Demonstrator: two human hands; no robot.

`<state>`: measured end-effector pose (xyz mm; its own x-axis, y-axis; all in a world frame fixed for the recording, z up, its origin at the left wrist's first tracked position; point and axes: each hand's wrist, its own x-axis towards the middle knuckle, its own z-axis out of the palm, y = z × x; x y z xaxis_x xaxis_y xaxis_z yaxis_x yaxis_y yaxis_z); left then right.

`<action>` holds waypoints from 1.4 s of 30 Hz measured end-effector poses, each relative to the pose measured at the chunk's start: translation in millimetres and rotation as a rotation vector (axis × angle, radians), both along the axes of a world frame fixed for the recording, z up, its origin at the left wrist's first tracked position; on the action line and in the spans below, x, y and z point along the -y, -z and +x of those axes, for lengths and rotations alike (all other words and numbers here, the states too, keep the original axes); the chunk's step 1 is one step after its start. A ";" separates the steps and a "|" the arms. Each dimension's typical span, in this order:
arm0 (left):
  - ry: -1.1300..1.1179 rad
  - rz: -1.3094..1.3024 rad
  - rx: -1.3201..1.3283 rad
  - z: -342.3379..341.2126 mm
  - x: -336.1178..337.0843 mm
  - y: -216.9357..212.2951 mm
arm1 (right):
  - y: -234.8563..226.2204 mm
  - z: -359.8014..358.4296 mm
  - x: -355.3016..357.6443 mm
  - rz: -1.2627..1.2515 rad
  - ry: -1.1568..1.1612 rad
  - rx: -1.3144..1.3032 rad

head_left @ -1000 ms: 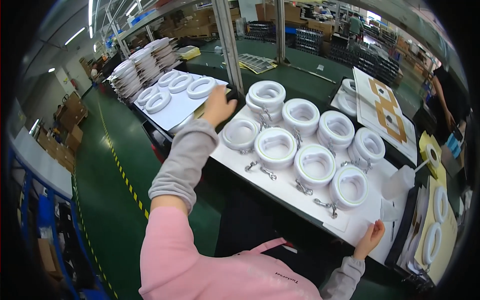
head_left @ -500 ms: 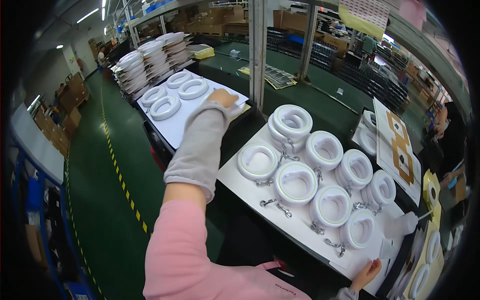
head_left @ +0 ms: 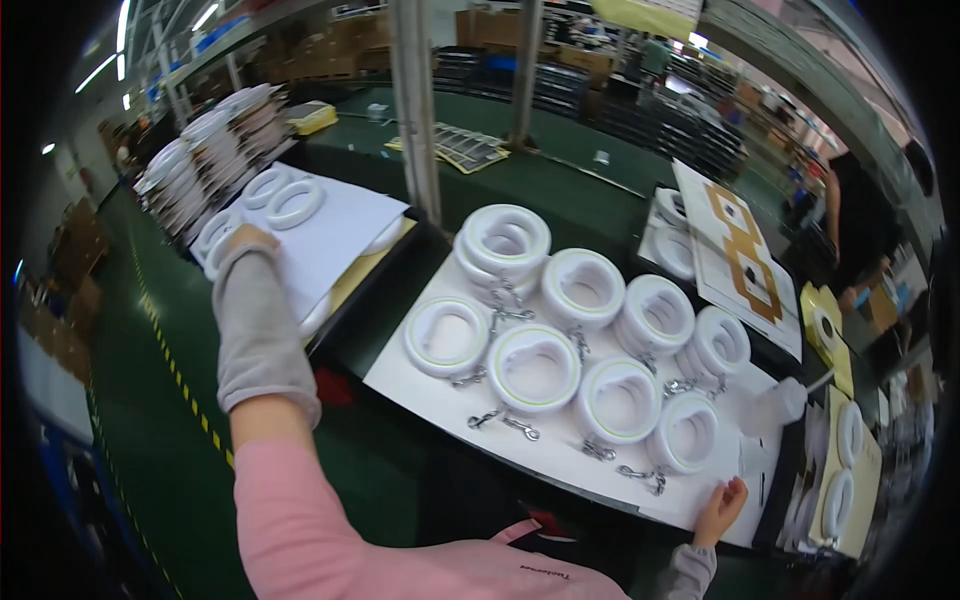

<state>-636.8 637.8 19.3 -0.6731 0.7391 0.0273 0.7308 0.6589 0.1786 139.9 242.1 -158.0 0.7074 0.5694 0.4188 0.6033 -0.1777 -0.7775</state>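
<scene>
1. At the far left sheet (head_left: 340,225), my left hand (head_left: 243,250) has swung over from the ring tray (head_left: 440,400) — it now reaches the flat white rings (head_left: 290,200); grey sleeve hides the fingers, so I cannot tell its grip.
2. Right hand (head_left: 722,508) stays on the tray's near edge, fingers curled, holding nothing I can see; its wrist is cut off.

Bright overhead strip lighting, heavy fisheye edge distortion.

You're standing in a factory assembly hall: a green workbench (head_left: 590,205) before you, stacked white rings (head_left: 200,160) at ten o'clock, cardboard boxes (head_left: 310,60) on racks at twelve, a yellow-striped floor (head_left: 170,360) at eight.
</scene>
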 end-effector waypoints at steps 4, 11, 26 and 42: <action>0.351 0.100 0.006 -59.5 18.3 17.2 | -2.9 -4.5 -8.4 -0.017 -0.059 0.022; 0.705 -0.027 0.226 -9.5 78.6 -34.3 | 3.8 3.5 0.2 -0.043 -0.033 -0.007; 0.326 -0.073 0.119 -19.4 -31.7 42.8 | -9.0 -10.2 -12.2 0.032 -0.088 0.166; 1.181 -0.131 1.699 335.1 301.3 28.9 | -76.3 -150.4 -4.0 -0.074 -1.114 0.022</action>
<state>-301.6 336.5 -9.6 0.7278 0.6840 -0.0491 -0.0868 0.1629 0.9828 -10.5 246.0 -81.8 -0.2205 0.9049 0.3641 0.4680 0.4256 -0.7745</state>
